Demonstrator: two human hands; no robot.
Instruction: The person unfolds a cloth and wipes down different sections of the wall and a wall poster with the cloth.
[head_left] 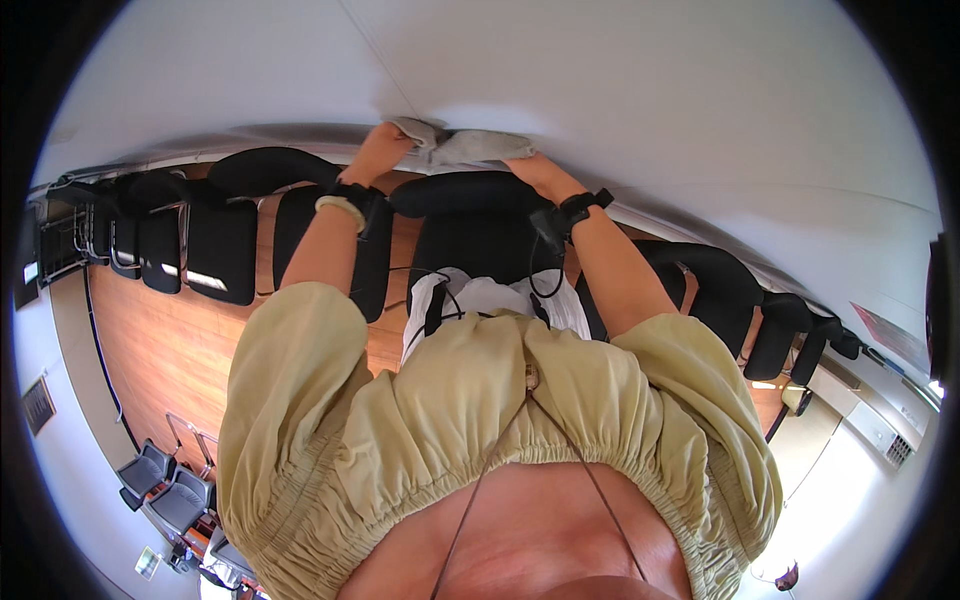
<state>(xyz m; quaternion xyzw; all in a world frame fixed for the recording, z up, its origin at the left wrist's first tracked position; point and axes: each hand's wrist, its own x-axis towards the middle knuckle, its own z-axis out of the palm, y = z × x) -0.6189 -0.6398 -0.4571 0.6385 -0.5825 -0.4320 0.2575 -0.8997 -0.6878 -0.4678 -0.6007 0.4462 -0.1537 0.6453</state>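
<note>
A light grey cloth (478, 147) stretches between my two hands, low in front of a white wall. My left hand (380, 152) grips its left end, where a fold (415, 131) covers the fingertips. At the right end my right hand (541, 174) holds the cloth, its fingers partly hidden. Just below the cloth is the rounded top of a black chair back (467, 194). I cannot tell whether the cloth touches the wall. Black bands with small devices sit on both wrists, and a cable hangs near the right one.
The white wall (640, 80) curves across the front. Black chairs stand in a row along it, to the left (222, 250) and right (705, 285), over a wooden floor (165, 335). Grey chairs (180, 498) stand at the lower left.
</note>
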